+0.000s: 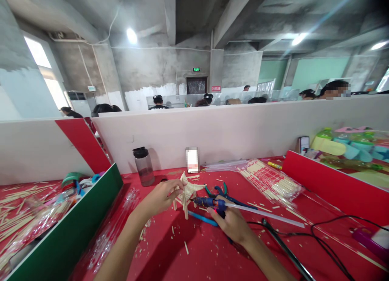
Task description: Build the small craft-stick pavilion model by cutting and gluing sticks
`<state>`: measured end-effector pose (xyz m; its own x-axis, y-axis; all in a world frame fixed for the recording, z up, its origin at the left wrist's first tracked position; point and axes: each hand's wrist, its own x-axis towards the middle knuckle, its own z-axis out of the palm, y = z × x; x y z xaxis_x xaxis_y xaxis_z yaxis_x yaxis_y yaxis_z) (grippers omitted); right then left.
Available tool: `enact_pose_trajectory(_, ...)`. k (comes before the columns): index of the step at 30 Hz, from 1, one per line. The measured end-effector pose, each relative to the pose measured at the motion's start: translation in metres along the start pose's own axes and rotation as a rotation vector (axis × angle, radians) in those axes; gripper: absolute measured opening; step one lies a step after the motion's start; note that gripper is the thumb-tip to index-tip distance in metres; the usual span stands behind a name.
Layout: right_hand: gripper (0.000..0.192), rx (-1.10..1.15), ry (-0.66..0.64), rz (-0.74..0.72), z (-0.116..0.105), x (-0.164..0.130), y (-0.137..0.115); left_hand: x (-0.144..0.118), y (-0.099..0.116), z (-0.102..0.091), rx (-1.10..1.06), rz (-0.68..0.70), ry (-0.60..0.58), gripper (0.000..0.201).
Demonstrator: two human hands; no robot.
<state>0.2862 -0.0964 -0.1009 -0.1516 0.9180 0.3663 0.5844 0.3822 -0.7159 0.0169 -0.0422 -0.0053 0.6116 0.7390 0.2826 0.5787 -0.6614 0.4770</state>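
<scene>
Gluing a small stick model (186,190) on a red worktop (212,248)
Left hand (161,196) pinching model's left side; right hand (232,222) closed around glue gun (209,202), nozzle pointing left at it

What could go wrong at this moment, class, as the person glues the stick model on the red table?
1. The left hand holds the pale wooden stick model right beside the nozzle of the blue hot glue gun in the right hand; fingers could get burnt.
2. The black cord loops across the red table near the right forearm and could snag.
3. The blue-handled pliers lie just behind the model, within reach of a bump.
</scene>
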Motion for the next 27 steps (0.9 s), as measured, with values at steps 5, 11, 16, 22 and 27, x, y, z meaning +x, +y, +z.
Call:
enact_pose_trajectory(5,0.040,0.055,0.004,0.028,0.003,0.002,-0.001,0.000,0.000,0.000,-0.002,-0.004,0.008,0.029)
enact_pose_trajectory(11,0.040,0.102,0.012,0.039,0.005,0.003,-0.002,0.000,-0.003,0.001,-0.008,-0.002,0.001,0.028)
enact_pose_trajectory(16,0.040,0.112,-0.003,0.041,0.003,0.001,-0.004,0.001,-0.003,0.002,0.010,-0.006,-0.004,0.026)
enact_pose_trajectory(22,0.038,0.178,-0.042,0.003,-0.001,0.004,-0.006,0.000,-0.001,0.001,0.005,-0.002,-0.001,0.023)
enact_pose_trajectory(27,0.040,0.250,-0.095,0.018,-0.007,0.004,0.000,0.000,-0.002,0.001,0.003,-0.019,-0.003,0.026)
